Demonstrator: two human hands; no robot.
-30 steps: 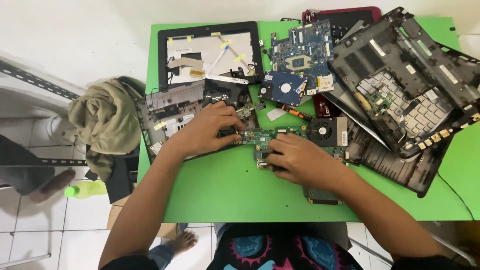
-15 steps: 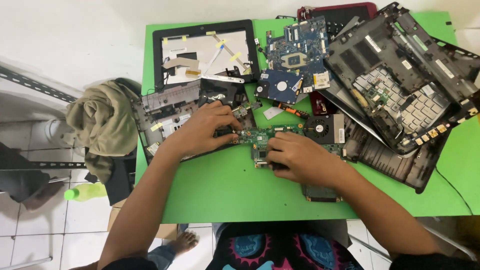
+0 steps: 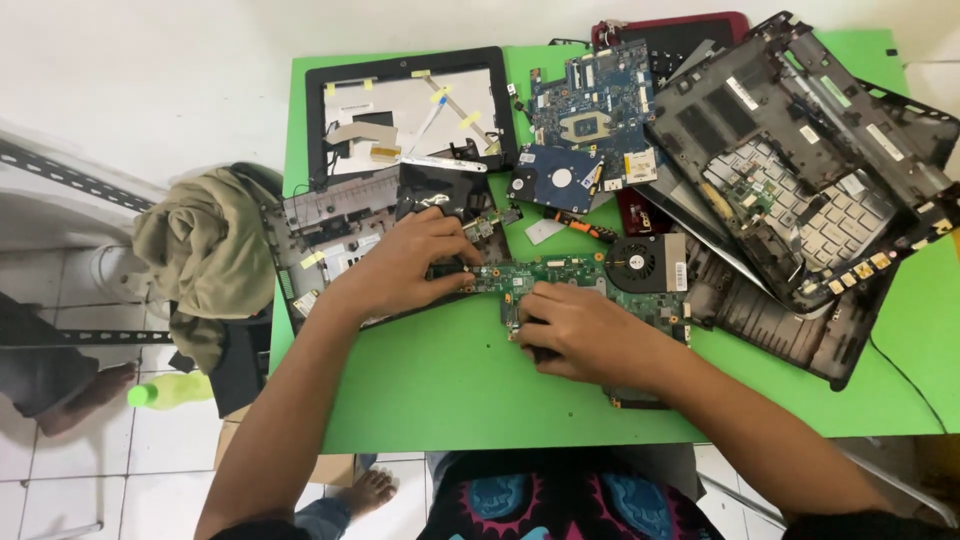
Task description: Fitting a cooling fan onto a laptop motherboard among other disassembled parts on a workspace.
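A green circuit board [image 3: 560,275] with a black fan [image 3: 640,262] at its right end lies in the middle of the green table [image 3: 440,390]. My left hand [image 3: 415,262] grips the board's left end, its fingers curled over a dark part there. My right hand [image 3: 580,335] rests on the board's near edge with the fingers bent down on it. Whether the right hand holds a small tool is hidden.
Behind the hands lie a black screen frame [image 3: 410,110], a grey laptop palm-rest panel [image 3: 335,230], a blue circuit board [image 3: 600,100], a hard drive [image 3: 558,180] and stacked black laptop shells [image 3: 800,170]. An olive cloth [image 3: 205,255] hangs left of the table. A foot [image 3: 85,400] stands on the floor.
Both hands stay on the green board with only small finger shifts. The view has tilted slightly.
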